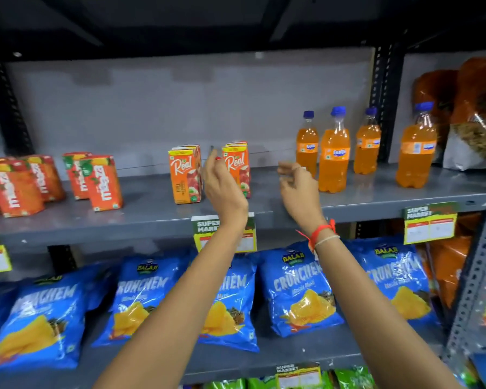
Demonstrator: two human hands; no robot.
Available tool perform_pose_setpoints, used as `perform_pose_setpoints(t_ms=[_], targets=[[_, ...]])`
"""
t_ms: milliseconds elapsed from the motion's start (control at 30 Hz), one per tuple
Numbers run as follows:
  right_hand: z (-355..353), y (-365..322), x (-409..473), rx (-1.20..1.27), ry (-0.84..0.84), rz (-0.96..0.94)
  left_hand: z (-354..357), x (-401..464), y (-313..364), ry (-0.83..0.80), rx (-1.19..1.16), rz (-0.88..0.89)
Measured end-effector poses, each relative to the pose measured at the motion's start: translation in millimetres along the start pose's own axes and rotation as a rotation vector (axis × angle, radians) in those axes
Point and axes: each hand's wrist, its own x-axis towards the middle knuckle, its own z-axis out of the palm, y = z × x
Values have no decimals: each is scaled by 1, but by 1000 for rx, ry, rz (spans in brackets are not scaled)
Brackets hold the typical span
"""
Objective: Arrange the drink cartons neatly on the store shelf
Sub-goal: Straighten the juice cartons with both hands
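Note:
Two groups of orange Real juice cartons stand on the grey shelf (152,217): one group (184,175) left of centre, the other (237,164) just to its right. My left hand (222,186) is raised between them, fingers loosely spread, in front of the right group and holding nothing. My right hand (296,182) hovers to the right of the cartons, fingers curled apart and empty. Orange-red Maaza cartons stand in two clusters further left, one (96,179) mid-left and one (17,186) at the far left, some turned at angles.
Several Fanta bottles (334,153) stand at the right of the same shelf, close to my right hand. Snack bags (472,116) fill the far right bay. Blue chip bags (298,287) line the shelf below. Price tags (429,224) hang on the shelf edge.

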Motion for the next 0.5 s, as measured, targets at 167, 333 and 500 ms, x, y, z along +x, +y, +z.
perform_pose_setpoints(t_ms=[167, 333, 500], targets=[[24, -23, 1, 10, -233, 138, -9, 32, 1, -151, -88, -422], [34, -30, 1, -22, -307, 102, -16, 41, -10, -253, -78, -538], [33, -31, -5, -41, -309, 80, -16, 36, -6, -295, -65, -514]])
